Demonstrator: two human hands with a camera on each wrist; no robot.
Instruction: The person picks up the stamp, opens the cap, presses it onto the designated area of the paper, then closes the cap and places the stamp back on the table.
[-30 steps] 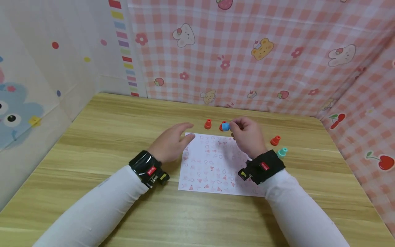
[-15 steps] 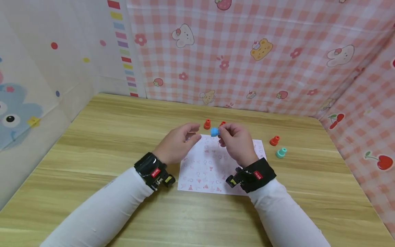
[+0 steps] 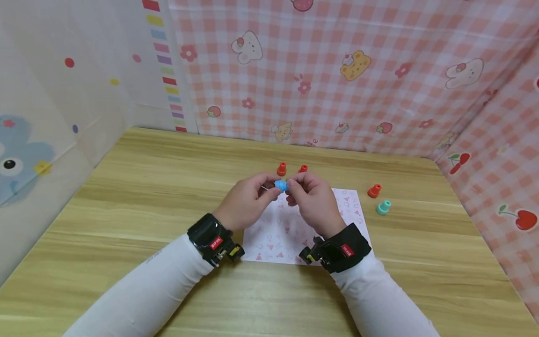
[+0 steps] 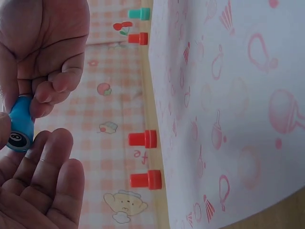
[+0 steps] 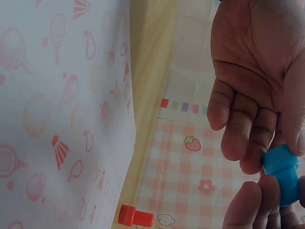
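A small blue toy stamp (image 3: 281, 186) is held between both hands above the far edge of a printed paper sheet (image 3: 278, 243). My right hand (image 3: 316, 206) pinches its narrow end with thumb and fingers. At the wide end, my left hand (image 3: 242, 206) has thumb and fingertips around the stamp, the other fingers loosely bent. In the left wrist view, the stamp (image 4: 21, 114) shows a black 8-ball picture on its end face. The right wrist view shows the stamp (image 5: 284, 169) among the fingertips of both hands, part of it hidden.
Behind the sheet stand two red stamps (image 3: 281, 169), one partly hidden by the right hand. Right of the paper are another red stamp (image 3: 374, 191) and a teal stamp (image 3: 383, 207). A checkered curtain (image 3: 320, 93) hangs behind the wooden table (image 3: 189, 164).
My right hand has brought the blue stamp leftward and nearer from beside the red stamps. My left hand has moved right, and its thumb and fingers have closed around the stamp.
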